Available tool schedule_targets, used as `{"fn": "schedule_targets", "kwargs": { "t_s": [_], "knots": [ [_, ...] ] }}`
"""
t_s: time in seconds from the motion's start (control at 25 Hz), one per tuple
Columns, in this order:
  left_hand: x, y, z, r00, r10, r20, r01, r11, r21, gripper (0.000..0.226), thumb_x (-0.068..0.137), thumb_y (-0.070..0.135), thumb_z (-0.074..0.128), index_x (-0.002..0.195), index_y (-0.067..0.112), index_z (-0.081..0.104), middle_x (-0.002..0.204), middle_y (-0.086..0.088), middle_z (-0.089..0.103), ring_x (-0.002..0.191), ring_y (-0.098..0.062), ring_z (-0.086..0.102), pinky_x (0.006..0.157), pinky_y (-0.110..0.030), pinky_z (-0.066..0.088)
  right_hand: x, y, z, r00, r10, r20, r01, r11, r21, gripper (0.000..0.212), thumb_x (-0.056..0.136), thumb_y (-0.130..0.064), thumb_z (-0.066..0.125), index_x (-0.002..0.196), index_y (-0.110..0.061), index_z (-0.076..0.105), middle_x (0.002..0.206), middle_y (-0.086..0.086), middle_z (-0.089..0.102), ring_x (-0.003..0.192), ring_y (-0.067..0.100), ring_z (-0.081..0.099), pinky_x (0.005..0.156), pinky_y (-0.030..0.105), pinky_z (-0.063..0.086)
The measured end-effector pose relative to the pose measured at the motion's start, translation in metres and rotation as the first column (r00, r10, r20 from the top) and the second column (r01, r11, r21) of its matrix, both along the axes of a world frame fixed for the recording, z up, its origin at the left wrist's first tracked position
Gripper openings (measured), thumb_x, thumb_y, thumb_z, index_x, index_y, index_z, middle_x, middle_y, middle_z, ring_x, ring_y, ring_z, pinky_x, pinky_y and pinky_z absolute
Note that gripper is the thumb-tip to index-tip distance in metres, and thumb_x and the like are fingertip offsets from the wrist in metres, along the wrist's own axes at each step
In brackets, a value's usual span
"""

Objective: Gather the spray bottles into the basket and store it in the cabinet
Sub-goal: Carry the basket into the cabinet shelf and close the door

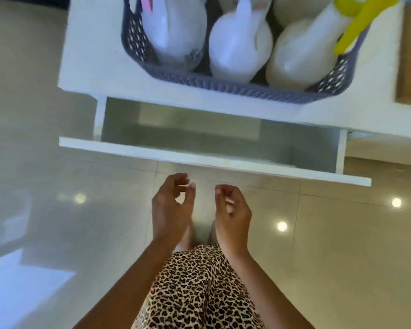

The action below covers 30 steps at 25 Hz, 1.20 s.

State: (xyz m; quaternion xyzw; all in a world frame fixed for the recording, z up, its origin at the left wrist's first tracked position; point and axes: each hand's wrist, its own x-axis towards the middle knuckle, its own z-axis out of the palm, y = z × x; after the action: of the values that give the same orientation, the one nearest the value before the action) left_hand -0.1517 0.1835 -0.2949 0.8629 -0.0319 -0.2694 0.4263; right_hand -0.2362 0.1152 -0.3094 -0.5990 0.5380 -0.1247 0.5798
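Neither grip has anything in it: the left hand (173, 205) and right hand (231, 210) hang side by side with fingers loosely curled, just short of the pulled-out white drawer (211, 160), whose inside looks bare. Above it, on the smooth white cabinet top (93, 55), sits the grey perforated plastic basket (223, 87), packed with rounded white plastic spray bottles (240, 55), one with a yellow trigger (356, 27). Loaded, it is likely weighty and a little flexible, so I'd take hold of both end rims and keep it level. Glossy tiles (318, 233) lie below.
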Motion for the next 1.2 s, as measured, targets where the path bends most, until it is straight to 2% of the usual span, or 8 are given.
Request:
{"fn": "schedule_targets", "kwargs": {
  "t_s": [0.08,0.16,0.28,0.36,0.44,0.72,0.92,1.2],
  "knots": [
    [0.003,-0.002,0.03,0.817,-0.324,0.477,0.309,0.945,0.112,0.027,0.082,0.017,0.061,0.109,0.014,0.056,0.104,-0.006,0.066,0.1,-0.015,0.056,0.084,-0.016,0.044,-0.002,-0.007,0.033,0.961,0.269,-0.062,-0.27,0.866,-0.42,0.017,0.09,-0.025,0.051,0.106,-0.026,0.057,0.111,-0.004,0.062,0.109,0.004,0.052,0.095,0.018,0.044],
    [0.02,-0.012,0.039,0.593,-0.473,0.652,0.412,0.874,0.259,0.036,0.079,0.012,0.061,0.115,0.008,0.054,0.116,-0.015,0.062,0.115,-0.024,0.049,0.098,-0.028,0.04,0.004,-0.026,0.046,0.901,0.354,-0.252,-0.431,0.652,-0.624,0.032,0.088,-0.024,0.053,0.119,-0.019,0.052,0.128,0.005,0.056,0.126,0.015,0.044,0.108,0.027,0.037],
    [0.045,-0.027,0.031,0.515,-0.717,0.469,0.512,0.696,0.503,0.059,0.078,0.011,0.062,0.132,0.0,0.04,0.143,-0.023,0.04,0.137,-0.039,0.027,0.112,-0.047,0.024,0.017,-0.059,0.045,0.652,0.461,-0.602,-0.75,0.505,-0.427,0.062,0.093,-0.029,0.049,0.144,-0.006,0.022,0.154,0.016,0.022,0.144,0.029,0.016,0.119,0.041,0.017],
    [0.053,-0.025,0.014,0.482,-0.844,0.235,0.6,0.514,0.613,0.076,0.083,0.021,0.055,0.143,0.001,0.013,0.155,-0.02,0.012,0.143,-0.035,0.001,0.116,-0.045,0.003,0.014,-0.07,0.031,0.484,0.515,-0.708,-0.859,0.435,-0.271,0.072,0.095,-0.037,0.041,0.147,-0.007,-0.001,0.158,0.014,0.001,0.146,0.027,-0.003,0.121,0.038,0.001],
    [0.056,-0.018,-0.002,0.416,-0.902,0.113,0.63,0.376,0.68,0.09,0.08,0.031,0.056,0.144,0.003,-0.001,0.156,-0.018,-0.001,0.143,-0.034,-0.007,0.115,-0.044,-0.005,0.008,-0.07,0.02,0.401,0.519,-0.755,-0.903,0.36,-0.233,0.076,0.094,-0.039,0.041,0.146,-0.006,-0.004,0.158,0.014,0.001,0.146,0.028,-0.004,0.119,0.038,-0.004],
    [0.042,-0.011,0.004,0.404,-0.912,-0.066,0.678,0.25,0.691,0.106,0.073,0.044,0.059,0.143,0.005,-0.01,0.156,-0.016,-0.004,0.143,-0.034,-0.007,0.116,-0.043,-0.004,-0.002,-0.053,0.027,0.353,0.563,-0.747,-0.917,0.368,-0.156,0.078,0.089,-0.035,0.042,0.145,-0.001,-0.001,0.157,0.018,0.005,0.146,0.031,-0.003,0.118,0.04,-0.009],
    [0.021,0.008,0.015,0.372,-0.919,-0.129,0.731,0.204,0.651,0.085,0.066,0.031,0.061,0.136,0.006,0.02,0.137,-0.012,0.033,0.126,-0.03,0.031,0.112,-0.036,0.018,-0.03,-0.03,0.033,0.293,0.627,-0.722,-0.931,0.359,-0.066,0.08,0.091,-0.038,0.037,0.145,-0.003,-0.01,0.158,0.015,-0.007,0.145,0.029,-0.013,0.119,0.039,-0.01],
    [-0.03,0.058,0.018,0.322,-0.915,-0.245,0.788,0.115,0.605,0.089,0.068,0.031,0.061,0.138,0.006,0.012,0.142,-0.012,0.024,0.131,-0.03,0.022,0.114,-0.037,0.013,-0.086,0.022,0.036,0.243,0.655,-0.716,-0.937,0.35,0.002,0.081,0.09,-0.039,0.038,0.145,-0.003,-0.01,0.157,0.016,-0.003,0.145,0.029,-0.008,0.12,0.04,-0.009]
  ]
}}
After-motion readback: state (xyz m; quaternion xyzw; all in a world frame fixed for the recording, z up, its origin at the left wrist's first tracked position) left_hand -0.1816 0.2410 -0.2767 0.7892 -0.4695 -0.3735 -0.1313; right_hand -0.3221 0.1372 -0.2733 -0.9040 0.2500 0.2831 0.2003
